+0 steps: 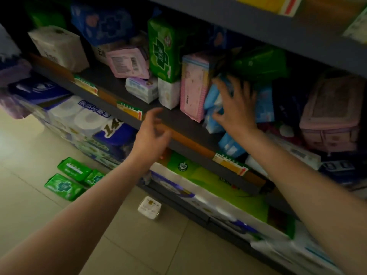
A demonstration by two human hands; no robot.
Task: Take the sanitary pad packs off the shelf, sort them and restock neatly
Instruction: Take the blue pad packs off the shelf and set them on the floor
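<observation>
Clearly I am in the clearing-out step: three green packs point(68, 180) and a white pack point(149, 208) lie on the floor point(29, 165) below, while most of the pads crowd the shelf point(111, 77) in no order.

My right hand point(236, 108) is on the shelf with its fingers spread wide, thumb low and the rest fanned upward, laid against the blue packs point(213, 106) that stand just beside the tall pink pack point(193, 86). The fingers look to be touching the wrappers, but they have not closed round anything, so I would call it a hand about to take hold and not one that holds. A dark green pack point(260, 62) leans over just above my fingertips.

My left hand point(153, 133) hangs in front of the shelf edge, fingers loosely curled and carrying nothing, touching nothing that I can make out.

Next, I judge, I must close my right fingers on one blue pack, or a small bundle, and draw it out without dragging the pink pack or the leaning green one along; the stack is loose and could slide. The left hand is free to steady the neighbours or to receive the pack.

The upright green pack point(161, 50) and the pink flat pack point(128, 63) wait further left.
</observation>
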